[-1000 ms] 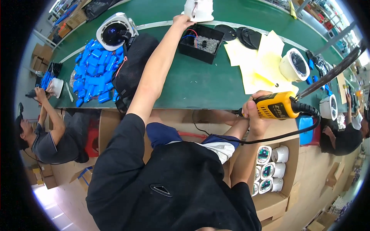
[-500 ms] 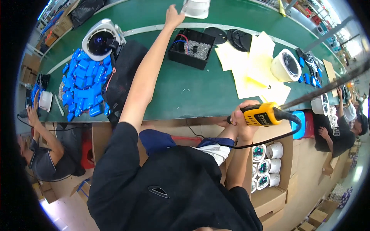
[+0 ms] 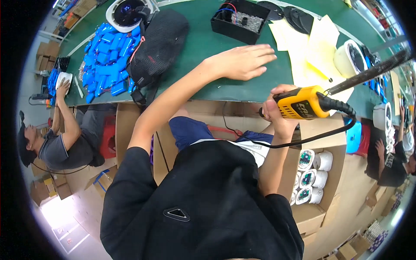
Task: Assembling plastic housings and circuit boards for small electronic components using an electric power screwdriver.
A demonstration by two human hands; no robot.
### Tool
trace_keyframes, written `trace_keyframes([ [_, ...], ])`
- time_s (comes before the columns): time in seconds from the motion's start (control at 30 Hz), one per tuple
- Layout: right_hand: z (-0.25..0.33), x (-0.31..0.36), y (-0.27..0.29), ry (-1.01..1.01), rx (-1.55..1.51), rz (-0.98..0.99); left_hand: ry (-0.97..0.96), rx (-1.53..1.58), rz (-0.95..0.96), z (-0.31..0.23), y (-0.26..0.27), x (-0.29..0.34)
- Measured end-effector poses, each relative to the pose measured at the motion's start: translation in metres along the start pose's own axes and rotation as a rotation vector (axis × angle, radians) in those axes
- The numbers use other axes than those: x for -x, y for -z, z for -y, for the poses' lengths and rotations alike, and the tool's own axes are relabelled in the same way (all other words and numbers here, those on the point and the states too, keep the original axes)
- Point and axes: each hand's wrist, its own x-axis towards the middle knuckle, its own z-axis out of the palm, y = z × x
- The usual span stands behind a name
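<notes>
My left hand (image 3: pixel 246 63) hovers over or rests on the green tabletop (image 3: pixel 203 89), palm down with the fingers stretched out. Nothing shows in it. Just beyond it is a black box (image 3: pixel 232 31) holding many small screws (image 3: pixel 249 21), with red and blue wires. My right hand (image 3: pixel 277 106) is wrapped round a yellow and black electric screwdriver (image 3: pixel 303 103), held at the table's near edge. Its thin tip points left and is mostly hidden by the fingers. A black cable and a thick dark hose run off its right end.
Yellow sheets (image 3: pixel 320 45) and black discs (image 3: pixel 298 19) lie to the right, beside a white housing (image 3: pixel 346 58). At left are blue battery packs (image 3: pixel 106 56), a black mesh bag (image 3: pixel 161 47) and a white round device (image 3: pixel 149 8). White housings (image 3: pixel 323 161) fill a carton (image 3: pixel 340 173). Co-workers sit on both sides.
My left hand has come back from a white housing at the far side, now out of view, to the near tabletop. The right hand keeps its screwdriver. The whole view has shifted.
</notes>
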Motion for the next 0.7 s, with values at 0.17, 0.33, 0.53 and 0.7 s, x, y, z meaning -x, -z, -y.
trace_keyframes([
  [0.17, -0.005, 0.019, 0.003, 0.053, 0.02, -0.065, 0.183, -0.171, 0.073, 0.014, -0.015, 0.015],
  [0.33, -0.018, 0.023, 0.012, 0.223, 0.06, 0.098, 0.266, 0.018, 0.042, 0.005, 0.012, 0.064],
  [0.53, -0.017, 0.013, -0.008, 0.238, 0.122, 0.147, 0.341, 0.245, -0.071, -0.021, 0.026, 0.103],
  [0.7, -0.013, 0.009, -0.026, 0.214, 0.028, 0.185, 0.294, 0.187, -0.125, -0.029, 0.003, 0.092],
])
